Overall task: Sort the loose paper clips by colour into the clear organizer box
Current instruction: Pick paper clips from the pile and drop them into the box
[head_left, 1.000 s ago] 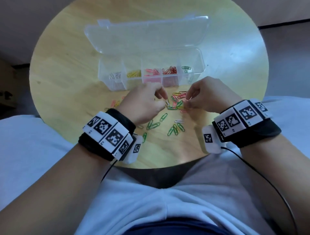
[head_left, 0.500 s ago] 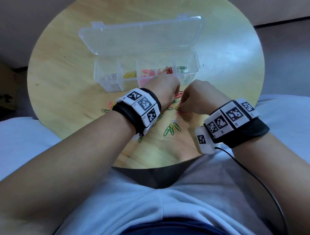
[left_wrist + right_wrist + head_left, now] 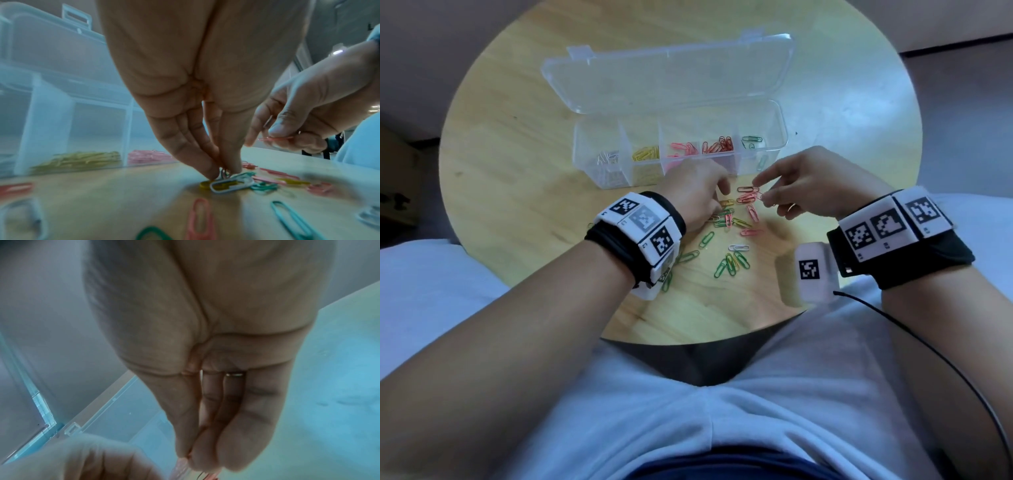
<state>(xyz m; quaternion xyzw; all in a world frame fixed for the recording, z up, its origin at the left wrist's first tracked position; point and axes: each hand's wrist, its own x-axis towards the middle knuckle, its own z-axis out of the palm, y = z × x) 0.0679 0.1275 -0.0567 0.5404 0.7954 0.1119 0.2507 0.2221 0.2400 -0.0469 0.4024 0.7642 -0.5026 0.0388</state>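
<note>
The clear organizer box (image 3: 774,118) stands open on the round wooden table, holding silver, yellow, pink, red and green clips in separate compartments. Loose paper clips (image 3: 736,214) of mixed colours lie in front of it. My left hand (image 3: 719,202) reaches down into this pile. In the left wrist view its thumb and fingertips (image 3: 224,173) pinch a thin clip beside a white clip (image 3: 232,185) that lies on a yellow one. My right hand (image 3: 765,198) hovers just right of the pile and pinches a pink paper clip (image 3: 275,138), index finger stretched out.
The box lid (image 3: 667,75) lies flat behind the compartments. More green clips (image 3: 732,262) and a white clip (image 3: 738,247) lie nearer the table's front edge. My lap is just below that edge.
The left hand reached up to the box front, then came back down onto the pile. The right hand rose a little off the pile with a pink clip.
</note>
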